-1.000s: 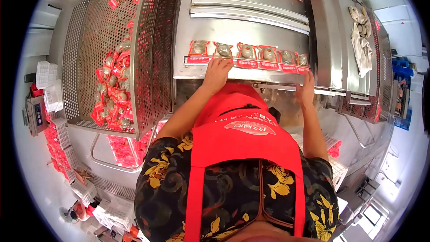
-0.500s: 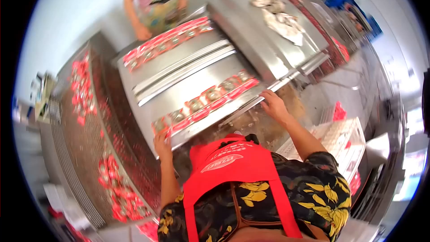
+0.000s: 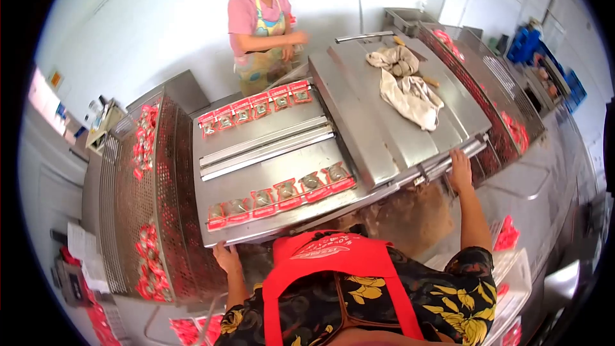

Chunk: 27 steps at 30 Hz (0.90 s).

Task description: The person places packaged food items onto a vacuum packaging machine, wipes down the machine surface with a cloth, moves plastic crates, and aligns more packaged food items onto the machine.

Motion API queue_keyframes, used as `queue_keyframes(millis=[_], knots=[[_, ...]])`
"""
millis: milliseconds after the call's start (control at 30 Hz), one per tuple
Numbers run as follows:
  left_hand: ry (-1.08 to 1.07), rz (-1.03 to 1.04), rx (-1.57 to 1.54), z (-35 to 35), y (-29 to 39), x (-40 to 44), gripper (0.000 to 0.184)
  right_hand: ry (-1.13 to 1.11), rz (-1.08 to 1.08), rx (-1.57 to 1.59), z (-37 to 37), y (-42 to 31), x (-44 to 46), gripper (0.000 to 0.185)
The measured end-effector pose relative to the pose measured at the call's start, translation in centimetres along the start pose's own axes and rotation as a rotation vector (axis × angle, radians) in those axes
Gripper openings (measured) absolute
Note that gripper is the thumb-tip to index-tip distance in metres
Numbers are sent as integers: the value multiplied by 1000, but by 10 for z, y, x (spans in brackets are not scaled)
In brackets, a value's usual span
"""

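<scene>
My left hand point(image 3: 227, 257) is at the front left corner of a steel vacuum sealer's flat bed point(image 3: 282, 161), fingers loosely apart against its edge. My right hand point(image 3: 459, 170) is closed on the handle bar point(image 3: 475, 148) along the front of the steel lid point(image 3: 378, 115), which sits over the bed's right side. Several red and clear sealed-looking pouches point(image 3: 286, 190) lie in a row along the front of the bed. A second row of pouches point(image 3: 259, 109) runs along the back. Sealing bars point(image 3: 266, 147) lie between the rows.
Crumpled pale cloths point(image 3: 410, 99) lie on the lid. A perforated metal basket point(image 3: 128, 218) with red packets stands left, another basket point(image 3: 512, 125) right. A co-worker point(image 3: 262, 32) in a patterned apron stands behind the machine. A white crate point(image 3: 516, 275) is at my right.
My right hand has moved right along the front to the lid's bar. My left hand has shifted off the pouch row to the bed's corner. The view has tilted up, showing more of the co-worker.
</scene>
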<state>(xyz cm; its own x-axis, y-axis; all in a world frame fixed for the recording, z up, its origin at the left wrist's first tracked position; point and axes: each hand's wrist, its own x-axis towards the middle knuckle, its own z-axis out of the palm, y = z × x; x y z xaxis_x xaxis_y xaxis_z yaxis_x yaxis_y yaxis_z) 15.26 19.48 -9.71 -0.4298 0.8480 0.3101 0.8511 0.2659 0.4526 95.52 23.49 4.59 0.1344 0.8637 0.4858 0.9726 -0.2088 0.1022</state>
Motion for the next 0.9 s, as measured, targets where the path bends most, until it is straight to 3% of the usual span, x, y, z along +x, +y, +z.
queue_keyframes(millis=[33,100,133,233,433,600,700,800,867,900], knots=[[16,-27,6,4,-2,-25,30,7,-29,13,13,26,4,45],[-169,-281,-63,7,-13,-75,27,-282,-74,59,39,69,17,32],[-152,-310,-52,8,-26,-102,27,-210,-137,137,46,86,23,18],[-256,-310,86,1,-76,-182,26,-267,-180,112,67,144,40,16],[-498,-576,102,-47,-107,-277,20,-415,-38,-80,84,180,55,10],[-510,-608,23,-33,-128,-286,17,-465,-66,-186,99,191,50,16],[-464,-560,-44,-19,-142,-269,16,-264,-40,-26,79,176,47,16],[-334,-420,-168,7,-159,-243,17,-271,-30,-13,52,164,54,9],[-254,-427,-240,9,-139,-222,15,-3,-111,99,30,149,52,11],[-339,-575,-236,1,-114,-201,15,-5,-94,114,22,143,57,9]])
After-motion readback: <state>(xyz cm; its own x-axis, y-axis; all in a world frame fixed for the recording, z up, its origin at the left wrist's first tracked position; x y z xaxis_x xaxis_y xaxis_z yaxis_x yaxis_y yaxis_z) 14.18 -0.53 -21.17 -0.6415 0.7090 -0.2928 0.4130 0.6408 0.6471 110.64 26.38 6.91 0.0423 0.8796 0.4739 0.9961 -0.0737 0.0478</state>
